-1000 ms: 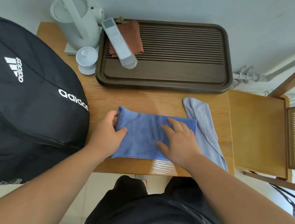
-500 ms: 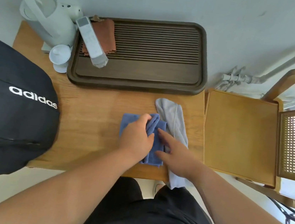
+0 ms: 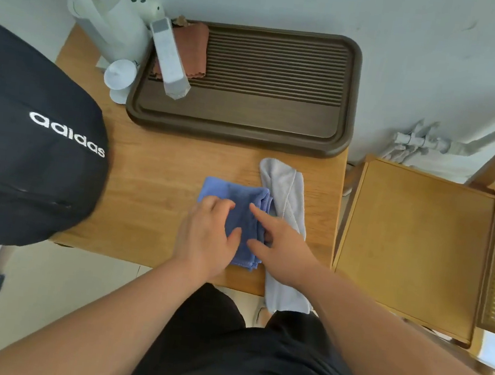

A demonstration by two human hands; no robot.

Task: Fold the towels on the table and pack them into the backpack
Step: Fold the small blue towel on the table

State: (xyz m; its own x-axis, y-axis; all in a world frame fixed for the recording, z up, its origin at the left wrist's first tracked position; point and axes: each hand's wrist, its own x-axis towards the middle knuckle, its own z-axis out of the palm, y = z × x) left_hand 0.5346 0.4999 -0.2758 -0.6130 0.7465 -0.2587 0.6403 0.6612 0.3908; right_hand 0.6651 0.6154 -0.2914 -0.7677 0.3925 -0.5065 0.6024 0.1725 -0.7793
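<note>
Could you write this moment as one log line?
step: folding | blue towel: folded, under both hands | grey towel: unfolded | backpack: unpacked

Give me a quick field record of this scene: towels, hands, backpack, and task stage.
blue towel: folded small, on wooden table
light grey towel: unfolded, hangs over table's near edge
left hand: flat on blue towel
right hand: fingers on blue towel's right edge
black backpack: at table's left
stage: folding, nothing packed

My single head camera looked steeply down, close above light wooden table (image 3: 154, 176); no second view overlapped.
</note>
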